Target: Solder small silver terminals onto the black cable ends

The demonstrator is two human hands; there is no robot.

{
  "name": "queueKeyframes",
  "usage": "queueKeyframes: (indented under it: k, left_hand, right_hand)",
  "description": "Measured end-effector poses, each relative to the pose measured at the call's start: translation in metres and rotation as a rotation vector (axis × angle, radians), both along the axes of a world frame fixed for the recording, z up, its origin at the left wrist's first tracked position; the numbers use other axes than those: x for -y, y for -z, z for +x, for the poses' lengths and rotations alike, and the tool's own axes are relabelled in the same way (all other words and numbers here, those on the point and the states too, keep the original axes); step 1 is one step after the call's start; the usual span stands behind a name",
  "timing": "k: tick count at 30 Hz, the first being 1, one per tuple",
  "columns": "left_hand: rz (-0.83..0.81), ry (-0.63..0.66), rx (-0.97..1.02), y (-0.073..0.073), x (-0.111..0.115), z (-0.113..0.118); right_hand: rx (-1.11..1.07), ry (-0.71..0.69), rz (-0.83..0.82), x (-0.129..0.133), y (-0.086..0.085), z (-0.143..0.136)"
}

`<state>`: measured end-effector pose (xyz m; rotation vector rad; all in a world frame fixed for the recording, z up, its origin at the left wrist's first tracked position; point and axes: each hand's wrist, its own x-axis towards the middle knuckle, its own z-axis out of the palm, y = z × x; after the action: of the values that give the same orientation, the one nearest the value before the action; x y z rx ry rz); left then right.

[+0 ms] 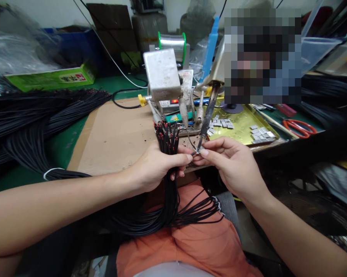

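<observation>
My left hand is closed around a bundle of black cables whose stripped ends show red wire tips. Between its thumb and fingers one cable end points to the right. My right hand pinches a small silvery metal piece against that cable end. Just above the joint, the dark tip of a soldering iron comes down from its stand, and a thin solder wire reaches the same spot from a feeder nozzle. The bundle's lower part hangs over my lap.
A yellow tray with small metal pieces stands right of the iron. Behind my hands are a metal soldering machine and a solder spool. More black cables lie left; red-handled scissors lie right. A person sits opposite.
</observation>
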<state>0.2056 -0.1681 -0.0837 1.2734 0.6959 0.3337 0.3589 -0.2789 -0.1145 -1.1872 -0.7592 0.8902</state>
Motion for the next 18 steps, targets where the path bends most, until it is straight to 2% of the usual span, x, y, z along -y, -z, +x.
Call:
queueKeyframes:
  k: [9,18]
  left_hand:
    - [0.021,0.054,0.017,0.0053,-0.0018,-0.0029]
    - [-0.012,0.054,0.036,0.0024,-0.0014,-0.0011]
  right_hand:
    - [-0.014,0.022,0.028,0.0012,0.0057,-0.0029]
    - [-0.010,0.036,0.016,0.0031,0.0050,-0.0053]
